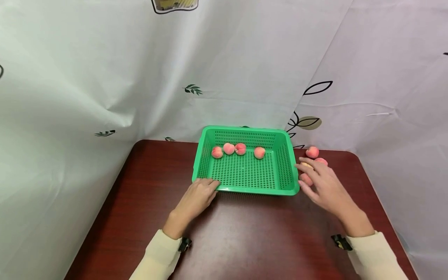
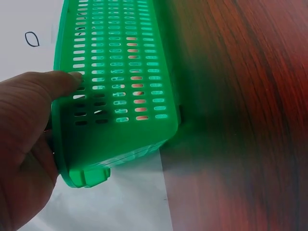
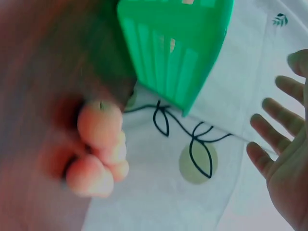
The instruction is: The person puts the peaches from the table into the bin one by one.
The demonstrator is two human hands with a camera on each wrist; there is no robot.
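A green plastic basket [image 1: 245, 190] stands on the table with several peaches [image 1: 240, 148] along its far side. At the near left corner, my left hand [image 1: 198, 194] grips the rim; the left wrist view has its thumb [image 2: 65, 83] against the perforated outer wall. My right hand [image 1: 327, 188] hovers with spread fingers just right of the basket, above a group of loose peaches [image 1: 306, 179], partly covering them. In the right wrist view those peaches [image 3: 100, 124] cluster beside the basket, apart from the spread fingers. Nothing lies in the right hand.
The dark red wooden table [image 1: 245, 237] ends at the back against white patterned cloth [image 1: 238, 70], which also hangs along both sides. One loose peach [image 1: 312, 152] sits near the table's back right edge.
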